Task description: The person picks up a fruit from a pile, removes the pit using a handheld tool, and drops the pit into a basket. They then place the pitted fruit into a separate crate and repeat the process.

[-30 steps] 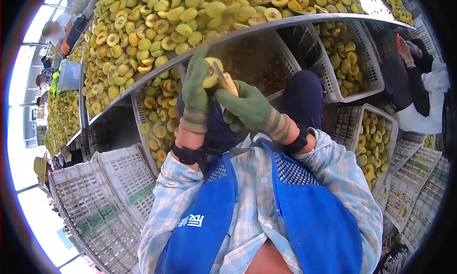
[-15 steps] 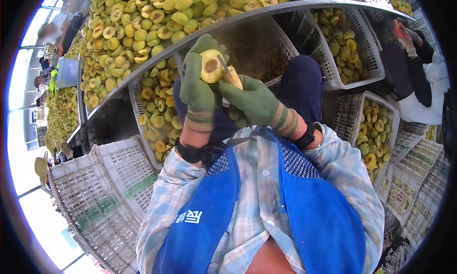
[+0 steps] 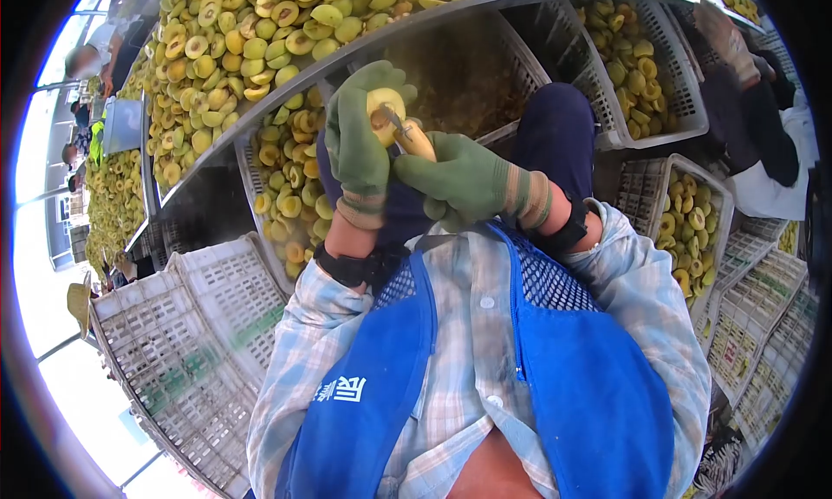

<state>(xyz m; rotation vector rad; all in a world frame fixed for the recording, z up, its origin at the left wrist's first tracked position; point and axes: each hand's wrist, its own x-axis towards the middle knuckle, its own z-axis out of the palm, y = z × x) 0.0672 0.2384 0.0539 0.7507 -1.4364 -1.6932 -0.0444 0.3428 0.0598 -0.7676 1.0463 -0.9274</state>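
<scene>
My left hand [image 3: 357,152], in a green glove with a brown-striped cuff, is closed around a yellow-green peach half [image 3: 380,98]. The cut face with its brown centre is turned toward my right hand [image 3: 464,176]. That hand, gloved alike, grips a pitting knife [image 3: 417,141] by its pale wooden handle. Its short metal tip reaches into the brown centre; how deep it goes is hidden. Both hands are close together above my lap.
Ahead, a metal-edged table [image 3: 286,87] bears a heap of halved fruit. Below its edge stand a crate of fruit halves [image 3: 245,174] and a crate with dark scraps [image 3: 524,61]. More crates [image 3: 706,126] are at right, stacked crates [image 3: 186,326] at left. Another person's arm [image 3: 732,48] is at upper right.
The knife tip has moved from the peach half's edge into its brown centre. My left hand has turned the fruit slightly. The other person's hand at right has shifted.
</scene>
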